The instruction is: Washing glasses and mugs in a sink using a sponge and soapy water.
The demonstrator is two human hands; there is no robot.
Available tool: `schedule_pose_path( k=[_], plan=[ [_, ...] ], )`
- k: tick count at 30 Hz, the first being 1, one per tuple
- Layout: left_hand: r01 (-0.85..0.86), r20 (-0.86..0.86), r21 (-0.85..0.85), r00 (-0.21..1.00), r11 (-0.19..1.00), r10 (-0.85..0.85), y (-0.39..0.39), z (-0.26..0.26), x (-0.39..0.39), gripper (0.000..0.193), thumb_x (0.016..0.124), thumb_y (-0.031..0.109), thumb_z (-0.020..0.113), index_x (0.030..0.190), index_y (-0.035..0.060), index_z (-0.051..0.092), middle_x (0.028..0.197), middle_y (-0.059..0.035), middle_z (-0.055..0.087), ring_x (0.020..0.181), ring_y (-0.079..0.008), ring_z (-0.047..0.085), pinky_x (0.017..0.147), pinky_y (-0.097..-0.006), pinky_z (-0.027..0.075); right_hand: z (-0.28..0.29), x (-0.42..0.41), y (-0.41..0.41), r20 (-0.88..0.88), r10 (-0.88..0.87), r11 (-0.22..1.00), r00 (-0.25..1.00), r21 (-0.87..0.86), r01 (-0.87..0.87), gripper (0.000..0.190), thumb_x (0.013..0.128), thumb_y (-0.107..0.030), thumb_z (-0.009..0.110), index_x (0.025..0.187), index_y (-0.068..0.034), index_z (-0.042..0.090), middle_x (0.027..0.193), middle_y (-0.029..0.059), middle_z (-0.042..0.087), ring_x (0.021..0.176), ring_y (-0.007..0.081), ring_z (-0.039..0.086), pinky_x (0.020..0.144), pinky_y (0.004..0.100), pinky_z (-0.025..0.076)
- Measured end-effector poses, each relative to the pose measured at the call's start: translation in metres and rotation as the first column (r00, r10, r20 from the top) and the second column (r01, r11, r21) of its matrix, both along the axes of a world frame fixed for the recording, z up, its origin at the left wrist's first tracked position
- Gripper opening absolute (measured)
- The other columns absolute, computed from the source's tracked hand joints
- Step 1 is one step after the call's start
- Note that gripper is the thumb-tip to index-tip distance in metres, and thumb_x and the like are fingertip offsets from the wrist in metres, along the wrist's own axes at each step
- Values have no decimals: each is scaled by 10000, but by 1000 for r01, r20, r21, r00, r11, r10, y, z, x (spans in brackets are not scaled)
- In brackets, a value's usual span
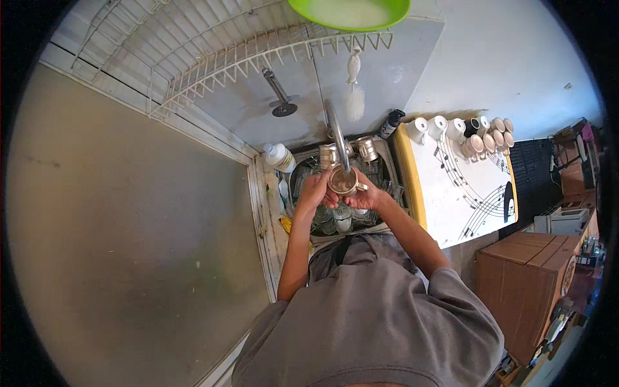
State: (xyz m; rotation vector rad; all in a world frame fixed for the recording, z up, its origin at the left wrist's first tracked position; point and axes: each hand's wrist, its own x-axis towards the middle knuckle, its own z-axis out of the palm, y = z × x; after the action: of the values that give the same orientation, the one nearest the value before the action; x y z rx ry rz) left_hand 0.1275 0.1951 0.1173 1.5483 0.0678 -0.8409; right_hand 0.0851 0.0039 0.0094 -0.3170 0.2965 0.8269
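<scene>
A brownish mug (343,182) sits upright under the mouth of the curved metal faucet (335,126), its open top towards me. My left hand (315,190) grips its left side. On the other side, my right hand (366,194) holds it close to the handle. Beneath my hands, the sink (392,169) is crowded with several clear glasses (343,218), partly hidden by my hands. Similar metallic-looking mugs (366,148) stand at the back of the sink behind the faucet.
Several white, black and beige mugs (456,129) line the back of a table with a music-note pattern (447,193) at right. A white bottle (279,157) stands left of the sink, a dark bottle (391,124) behind right. Overhead hang a wire rack (203,80) and a bottle brush (354,96).
</scene>
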Motion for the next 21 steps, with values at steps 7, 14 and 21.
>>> schedule_pose_path(
  k=[7, 14, 21],
  plan=[
    [-18, -4, -77, 1000, 997, 18, -1, 14, -7, 415, 999, 386, 572, 1000, -19, 664, 580, -76, 623, 457, -164, 637, 403, -254, 522, -10, 1, 10, 11, -22, 988, 1000, 150, 20, 882, 939, -746, 321, 1042, 67, 645, 797, 160, 714, 623, 240, 716, 553, 302, 630],
    [13, 13, -111, 1000, 994, -11, -2, 9, -5, 307, 988, 252, 569, 1067, -34, 648, 621, -91, 639, 462, -157, 631, 418, -267, 541, 10, -4, 10, 19, -42, 994, 999, 106, 40, 880, 932, -751, 324, 1002, 64, 648, 775, 155, 712, 577, 223, 707, 522, 279, 623],
    [131, 143, -9, 981, 991, -128, -2, 10, 1, 251, 954, 137, 561, 1087, -57, 650, 658, -119, 668, 475, -167, 641, 425, -281, 551, 2, -10, 13, 12, -79, 997, 997, 10, 79, 884, 923, -771, 305, 998, 39, 652, 779, 140, 706, 578, 217, 694, 504, 268, 605]
  ],
)
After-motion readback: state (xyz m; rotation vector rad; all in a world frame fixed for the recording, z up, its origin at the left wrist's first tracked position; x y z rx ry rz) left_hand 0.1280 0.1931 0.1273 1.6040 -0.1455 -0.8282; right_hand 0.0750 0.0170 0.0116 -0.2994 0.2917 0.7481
